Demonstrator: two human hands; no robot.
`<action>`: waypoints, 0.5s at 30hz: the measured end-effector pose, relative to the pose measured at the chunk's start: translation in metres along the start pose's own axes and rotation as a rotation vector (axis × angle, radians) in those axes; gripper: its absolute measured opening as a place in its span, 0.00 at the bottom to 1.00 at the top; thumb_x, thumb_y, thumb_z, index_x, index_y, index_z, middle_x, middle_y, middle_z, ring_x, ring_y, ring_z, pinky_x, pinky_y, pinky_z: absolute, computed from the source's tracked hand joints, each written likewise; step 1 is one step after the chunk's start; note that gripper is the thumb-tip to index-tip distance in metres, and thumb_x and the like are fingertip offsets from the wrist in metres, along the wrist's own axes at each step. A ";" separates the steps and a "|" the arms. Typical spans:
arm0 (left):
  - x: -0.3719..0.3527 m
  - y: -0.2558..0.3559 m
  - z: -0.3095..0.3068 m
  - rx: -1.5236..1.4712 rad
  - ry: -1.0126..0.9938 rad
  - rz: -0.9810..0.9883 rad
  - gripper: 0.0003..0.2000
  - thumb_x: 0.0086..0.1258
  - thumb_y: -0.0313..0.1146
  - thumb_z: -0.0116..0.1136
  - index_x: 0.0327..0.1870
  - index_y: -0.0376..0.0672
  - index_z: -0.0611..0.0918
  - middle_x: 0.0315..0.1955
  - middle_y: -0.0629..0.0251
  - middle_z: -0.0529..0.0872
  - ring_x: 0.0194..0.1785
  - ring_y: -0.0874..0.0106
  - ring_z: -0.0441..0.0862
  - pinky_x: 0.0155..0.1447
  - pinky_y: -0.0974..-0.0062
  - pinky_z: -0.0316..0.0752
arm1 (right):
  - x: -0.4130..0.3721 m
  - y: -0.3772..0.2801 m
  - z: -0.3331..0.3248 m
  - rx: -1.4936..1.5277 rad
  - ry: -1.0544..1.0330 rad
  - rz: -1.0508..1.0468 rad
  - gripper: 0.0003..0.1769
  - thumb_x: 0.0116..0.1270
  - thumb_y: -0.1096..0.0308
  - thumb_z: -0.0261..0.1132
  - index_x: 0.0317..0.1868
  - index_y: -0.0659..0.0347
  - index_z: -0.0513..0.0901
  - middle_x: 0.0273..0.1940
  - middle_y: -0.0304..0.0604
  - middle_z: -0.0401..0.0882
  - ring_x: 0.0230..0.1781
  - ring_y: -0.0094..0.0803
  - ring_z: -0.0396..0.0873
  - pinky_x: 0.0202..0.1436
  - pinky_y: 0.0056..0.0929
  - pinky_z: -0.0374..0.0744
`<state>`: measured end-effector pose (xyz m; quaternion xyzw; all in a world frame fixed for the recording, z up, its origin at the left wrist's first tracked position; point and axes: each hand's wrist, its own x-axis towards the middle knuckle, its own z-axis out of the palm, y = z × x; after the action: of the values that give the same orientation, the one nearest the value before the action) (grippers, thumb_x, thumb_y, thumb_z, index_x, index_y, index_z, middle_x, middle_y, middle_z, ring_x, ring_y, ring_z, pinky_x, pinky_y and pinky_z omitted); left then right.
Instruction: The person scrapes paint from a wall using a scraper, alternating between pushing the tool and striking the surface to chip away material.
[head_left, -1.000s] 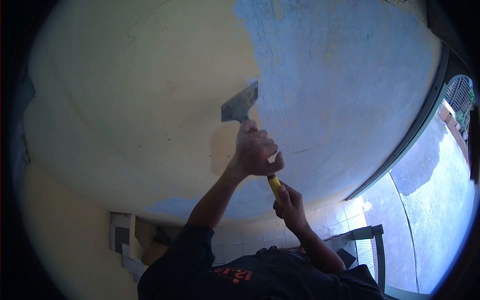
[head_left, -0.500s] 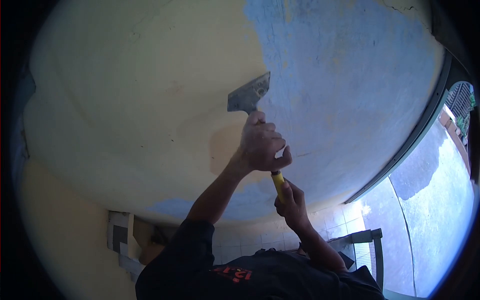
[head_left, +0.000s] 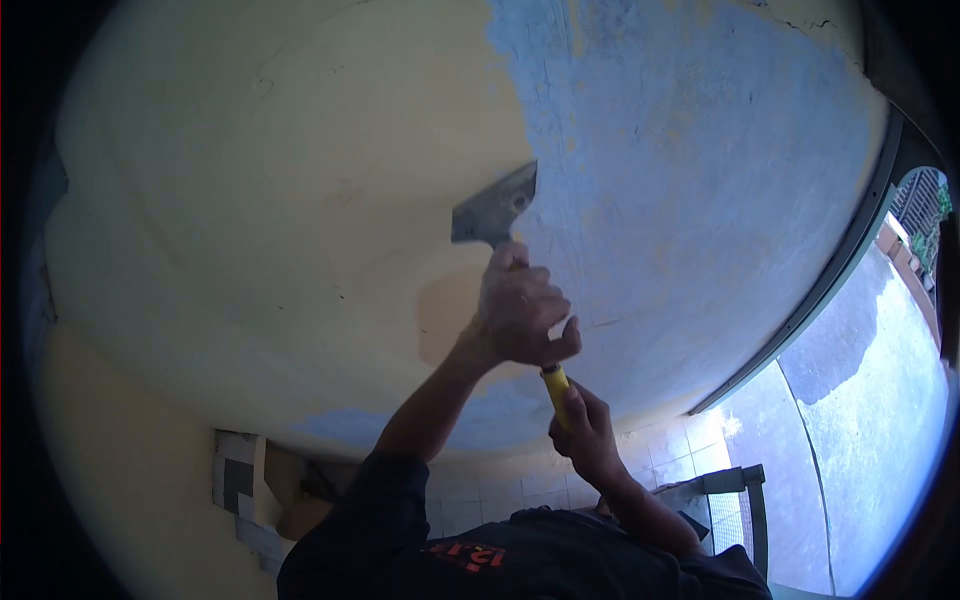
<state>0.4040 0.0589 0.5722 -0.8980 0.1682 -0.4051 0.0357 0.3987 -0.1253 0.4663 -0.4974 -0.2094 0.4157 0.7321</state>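
Observation:
A long-handled scraper (head_left: pixel 490 210) with a wide flat metal blade lies against the wall (head_left: pixel 300 200), its edge near the border between cream and blue paint. My left hand (head_left: pixel 525 310) is wrapped around the shaft just below the blade. Lower down, my right hand (head_left: pixel 583 425) grips the yellow handle (head_left: pixel 556 392), thumb along its side. Blue shows on the right part of the wall, while cream paint covers most of the left.
A dark frame (head_left: pixel 815 300) edges the wall on the right, with a sunlit floor (head_left: pixel 870 440) beyond. Dark rails (head_left: pixel 735 480) stand at lower right. Light tiles (head_left: pixel 460 500) lie below, and a stepped ledge (head_left: pixel 240 480) juts out at lower left.
Both hands and the scraper have shifted slightly down in the view, the blade dropping along the paint border. The grip of each hand is unchanged.

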 end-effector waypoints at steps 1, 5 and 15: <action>0.005 -0.004 -0.004 0.003 -0.004 0.013 0.13 0.49 0.39 0.58 0.08 0.51 0.73 0.08 0.73 0.73 0.17 0.72 0.68 0.46 0.66 0.63 | 0.004 -0.002 0.004 -0.006 -0.033 -0.024 0.36 0.78 0.42 0.51 0.70 0.66 0.69 0.21 0.31 0.67 0.17 0.15 0.64 0.21 0.17 0.65; 0.005 -0.001 -0.006 -0.003 -0.012 0.034 0.12 0.48 0.38 0.58 0.08 0.51 0.74 0.08 0.74 0.73 0.17 0.72 0.68 0.46 0.67 0.63 | -0.002 0.000 0.004 -0.006 -0.030 -0.038 0.37 0.78 0.41 0.49 0.69 0.66 0.69 0.20 0.32 0.67 0.17 0.16 0.64 0.21 0.17 0.64; 0.007 0.001 -0.007 -0.002 -0.021 0.024 0.13 0.49 0.40 0.57 0.07 0.50 0.72 0.08 0.74 0.74 0.17 0.73 0.68 0.45 0.66 0.64 | -0.003 -0.014 -0.001 -0.071 -0.072 -0.059 0.34 0.79 0.42 0.47 0.65 0.66 0.72 0.20 0.31 0.66 0.16 0.15 0.62 0.20 0.17 0.62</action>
<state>0.4028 0.0563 0.5817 -0.9002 0.1788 -0.3948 0.0416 0.4032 -0.1309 0.4792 -0.5016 -0.2647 0.4040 0.7177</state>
